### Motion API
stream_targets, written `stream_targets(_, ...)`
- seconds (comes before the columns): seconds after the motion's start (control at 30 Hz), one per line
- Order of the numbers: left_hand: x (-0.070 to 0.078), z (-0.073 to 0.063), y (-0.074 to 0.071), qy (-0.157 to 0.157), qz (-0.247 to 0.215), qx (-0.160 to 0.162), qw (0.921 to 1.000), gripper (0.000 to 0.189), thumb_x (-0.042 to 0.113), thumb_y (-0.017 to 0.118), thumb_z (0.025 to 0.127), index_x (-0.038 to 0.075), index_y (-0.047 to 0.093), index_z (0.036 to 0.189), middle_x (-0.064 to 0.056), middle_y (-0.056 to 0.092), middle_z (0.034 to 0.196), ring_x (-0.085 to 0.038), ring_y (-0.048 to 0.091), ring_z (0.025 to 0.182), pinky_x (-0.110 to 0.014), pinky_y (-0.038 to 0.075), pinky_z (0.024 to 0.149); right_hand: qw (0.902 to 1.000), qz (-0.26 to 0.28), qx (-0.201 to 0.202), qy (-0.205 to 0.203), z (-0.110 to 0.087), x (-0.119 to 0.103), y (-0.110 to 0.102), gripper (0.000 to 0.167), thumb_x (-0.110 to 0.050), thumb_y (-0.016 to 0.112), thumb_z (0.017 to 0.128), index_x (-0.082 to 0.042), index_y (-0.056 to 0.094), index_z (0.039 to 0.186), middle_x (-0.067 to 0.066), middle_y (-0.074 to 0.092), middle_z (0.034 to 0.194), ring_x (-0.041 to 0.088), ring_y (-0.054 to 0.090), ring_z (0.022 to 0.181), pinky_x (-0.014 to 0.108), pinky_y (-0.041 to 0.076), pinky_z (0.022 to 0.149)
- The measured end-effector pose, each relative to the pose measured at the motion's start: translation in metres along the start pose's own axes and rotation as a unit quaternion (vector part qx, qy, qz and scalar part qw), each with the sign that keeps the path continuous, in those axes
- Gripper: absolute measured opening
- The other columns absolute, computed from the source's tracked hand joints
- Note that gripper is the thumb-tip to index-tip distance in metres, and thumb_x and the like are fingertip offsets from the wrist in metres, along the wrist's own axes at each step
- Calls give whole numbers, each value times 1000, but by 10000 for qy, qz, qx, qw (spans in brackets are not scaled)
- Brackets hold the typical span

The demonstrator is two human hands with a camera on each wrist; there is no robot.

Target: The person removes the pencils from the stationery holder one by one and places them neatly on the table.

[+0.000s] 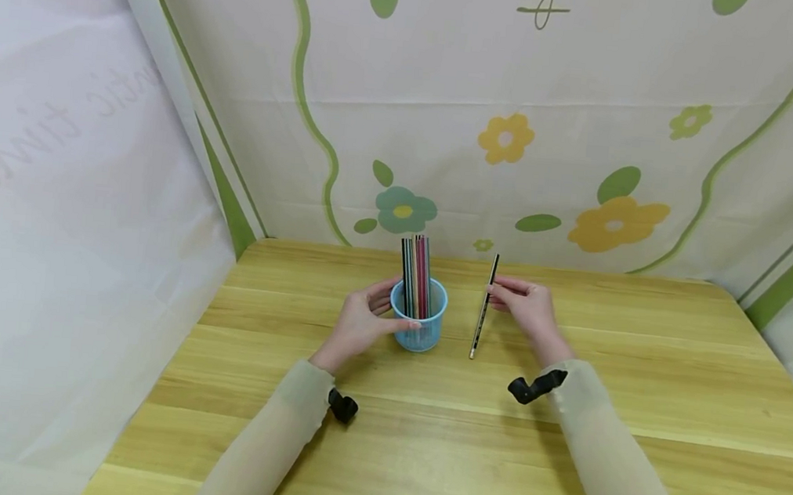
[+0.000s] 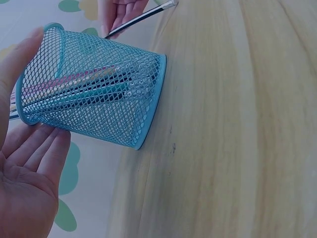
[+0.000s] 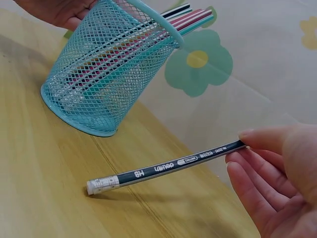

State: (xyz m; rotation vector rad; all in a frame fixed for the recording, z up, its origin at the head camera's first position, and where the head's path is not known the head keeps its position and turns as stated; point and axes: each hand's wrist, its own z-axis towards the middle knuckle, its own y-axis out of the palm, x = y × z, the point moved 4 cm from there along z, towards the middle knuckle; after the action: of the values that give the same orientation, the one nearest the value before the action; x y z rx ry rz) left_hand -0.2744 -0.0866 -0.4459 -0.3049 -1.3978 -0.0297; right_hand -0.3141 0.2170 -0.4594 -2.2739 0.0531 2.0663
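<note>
A light-blue mesh pencil cup [image 1: 424, 339] stands on the wooden table [image 1: 377, 466], with a bundle of pencils [image 1: 416, 281] in black, pink and teal inside. My left hand [image 1: 360, 324] holds the cup near its rim, thumb on the near side and fingers on the other. To the cup's right, my right hand [image 1: 531, 308] pinches one dark pencil [image 3: 183, 162] between thumb and fingers. Its silver ferrule and white eraser [image 3: 94, 187] point down towards the table; whether the eraser touches the wood, I cannot tell.
A pale cloth backdrop [image 1: 455, 64] printed with flowers and leaves rises behind the table's back edge. Another white cloth panel [image 1: 49, 249] stands along the left side. Small black camera mounts sit on both wrists.
</note>
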Motion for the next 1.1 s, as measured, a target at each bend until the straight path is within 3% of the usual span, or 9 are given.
stream_targets(0.27,1,-1,0,2,-88,-45,10000,86,25,96,73,11,55,147,-6,62,137,-19,60,124,-32,49,105,9995,-228,-171,164,3,4,10,44,-14,76,95,6,65,132,24,64,127,17,72,88,47,56,96)
stream_targets(0.5,-1,0,0,45,-89,-83,9999,87,27,96,73,10,54,148,-7,61,138,-20,59,125,-31,49,105,9968,-645,-292,374,5,9,15,40,-14,76,95,7,67,128,23,69,119,15,73,82,42,59,90)
stream_targets(0.8,-1,1,0,22,-91,-44,9999,86,25,96,73,11,54,147,-7,61,138,-19,60,125,-29,49,104,9946,-704,-343,680,2,16,19,37,-9,75,94,8,67,126,19,73,107,13,73,76,33,62,80)
stream_targets(1.1,-2,1,0,-5,-80,-38,10000,87,25,96,73,10,54,148,-6,61,138,-19,59,125,-30,49,105,9900,-1085,-385,814,1,19,24,36,-8,76,93,6,68,126,20,72,110,15,72,77,29,62,74)
